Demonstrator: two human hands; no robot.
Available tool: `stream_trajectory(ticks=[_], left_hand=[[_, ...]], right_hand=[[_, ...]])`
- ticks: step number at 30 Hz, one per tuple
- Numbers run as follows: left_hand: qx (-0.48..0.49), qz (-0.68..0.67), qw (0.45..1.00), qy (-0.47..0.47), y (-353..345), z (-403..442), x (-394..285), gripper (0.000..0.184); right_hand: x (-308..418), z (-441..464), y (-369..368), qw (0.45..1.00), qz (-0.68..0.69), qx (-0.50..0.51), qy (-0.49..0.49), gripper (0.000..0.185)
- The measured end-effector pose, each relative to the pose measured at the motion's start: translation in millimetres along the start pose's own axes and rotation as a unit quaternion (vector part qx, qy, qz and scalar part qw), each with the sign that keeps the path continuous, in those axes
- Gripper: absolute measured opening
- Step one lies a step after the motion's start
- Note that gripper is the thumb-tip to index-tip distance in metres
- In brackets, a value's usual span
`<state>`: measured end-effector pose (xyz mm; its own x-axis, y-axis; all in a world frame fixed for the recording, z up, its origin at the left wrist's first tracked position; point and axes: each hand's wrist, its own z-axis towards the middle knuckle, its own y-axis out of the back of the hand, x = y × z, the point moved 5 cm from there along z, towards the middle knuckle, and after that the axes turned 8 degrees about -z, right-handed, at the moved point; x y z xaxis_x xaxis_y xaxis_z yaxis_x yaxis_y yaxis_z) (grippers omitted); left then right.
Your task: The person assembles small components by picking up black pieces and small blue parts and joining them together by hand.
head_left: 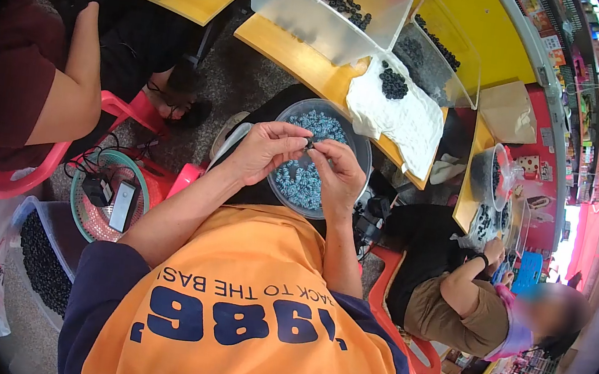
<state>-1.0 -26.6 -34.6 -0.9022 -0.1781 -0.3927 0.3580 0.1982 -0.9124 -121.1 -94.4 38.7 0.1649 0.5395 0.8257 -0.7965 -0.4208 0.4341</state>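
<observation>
My left hand (266, 152) and my right hand (340, 175) meet fingertip to fingertip, both pinching a small black part (309, 144). Its exact kind is too small to make out, and the fingers partly cover it. Right below them a round clear plastic tub (365, 144) rests at my lap. Inside lie a great many small blue-grey ring-like pieces (301, 185). Both wrists hang over the near side of this tub.
Ahead, a wooden table (286, 46) carries a clear bin (318, 23) of black pieces and a white cloth (396, 117). A teal-rimmed basket (82, 215) and a bag of black pieces (43, 261) stand left. Co-workers sit left (30, 82) and right (463, 309).
</observation>
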Motion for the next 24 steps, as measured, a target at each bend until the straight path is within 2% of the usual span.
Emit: stream_trajectory(ticks=[2, 6, 8, 9, 11, 13, 15, 17, 18, 20, 24], left_hand=[[0.013, -0.006, 1.000, 0.004, 0, 0, -1, 0.017], [0.031, 0.000, 0.999, 0.023, -1, 1, -1, 0.021], [0.037, 0.008, 0.999, 0.026, -4, 0, -3, 0.024], [0.044, 0.003, 0.998, 0.033, -6, 0, -3, 0.028], [0.050, -0.003, 0.998, 0.040, -6, 1, -4, 0.032], [0.084, 0.031, 0.993, 0.081, -5, 0, -3, 0.042], [0.082, 0.036, 0.992, 0.089, -7, -2, -4, 0.040], [0.081, 0.042, 0.991, 0.098, -7, -3, -3, 0.039], [0.083, 0.024, 0.991, 0.101, -5, -2, -2, 0.040], [0.086, 0.009, 0.990, 0.109, -2, -1, 3, 0.041], [0.060, -0.044, 0.996, 0.049, -2, 1, 4, 0.038]], right_hand=[[1, 1, 1, 0.997, -0.046, -0.003, 0.062, 0.016], [-4, 1, 1, 0.999, -0.023, 0.016, 0.043, 0.023], [-9, 3, -3, 0.996, 0.044, 0.071, -0.033, 0.028], [-10, 3, 0, 0.996, 0.044, 0.071, -0.033, 0.028], [-13, 2, -3, 0.987, 0.046, 0.150, -0.032, 0.032], [-9, 2, -3, 0.985, 0.044, 0.166, -0.010, 0.031], [-4, 1, -3, 0.982, 0.042, 0.181, 0.011, 0.031], [2, 0, -2, 0.980, -0.046, 0.194, 0.024, 0.031], [7, 0, -4, 0.980, -0.046, 0.192, 0.023, 0.031], [23, -1, -6, 0.980, -0.121, 0.122, 0.098, 0.029], [14, -2, -5, 0.983, -0.133, 0.045, 0.120, 0.027]])
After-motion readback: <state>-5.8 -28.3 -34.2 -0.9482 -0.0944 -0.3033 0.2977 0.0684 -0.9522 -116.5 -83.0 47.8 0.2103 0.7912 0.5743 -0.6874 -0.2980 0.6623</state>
